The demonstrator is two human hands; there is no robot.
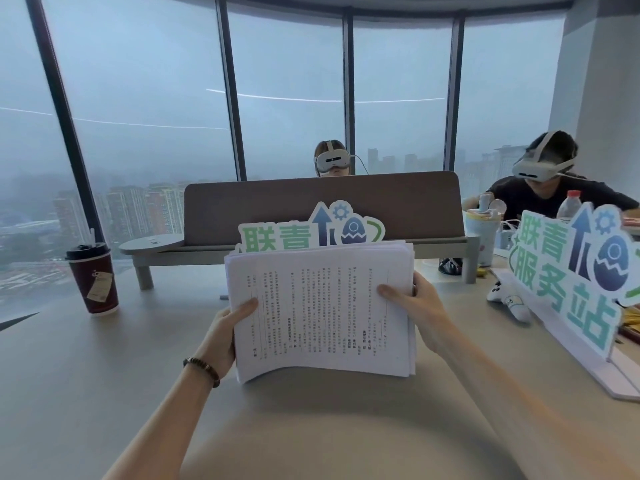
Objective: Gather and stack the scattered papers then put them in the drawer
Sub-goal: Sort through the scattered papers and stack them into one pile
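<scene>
Both hands grip the stack of papers (322,306) by its side edges: left hand (221,336) w/ thumb curled over the front of the top sheet at the left edge, right hand (420,310) w/ thumb on the front near the right edge, fingers wrapped behind. Beaded bracelet (202,368) sits on the left wrist. Stack is held up off the desk (86,393), above its middle, printed side toward the camera, text running sideways; bottom edge bows a bit, sheets not quite flush at the top right corner.

Just behind the stack, a cut-out sign (311,228) w/ green characters, arrow & egg graphic pokes up over the paper's top edge. Behind that, a brown divider panel (322,206) on a grey shelf runs along the desk's far edge. Toward the far left corner stands a dark red coffee cup (93,278) w/ black lid. Along the right edge stands a second, bigger sign (571,275) of the same design on a white base; a white game controller (509,301) lies just beside it.

Past the divider sits a person in a white headset (330,161); another person w/ a headset (540,168) sits at far right, by a plastic bottle (569,204) and a pale tumbler (483,233). Big windows (145,98) behind show hazy towers.
</scene>
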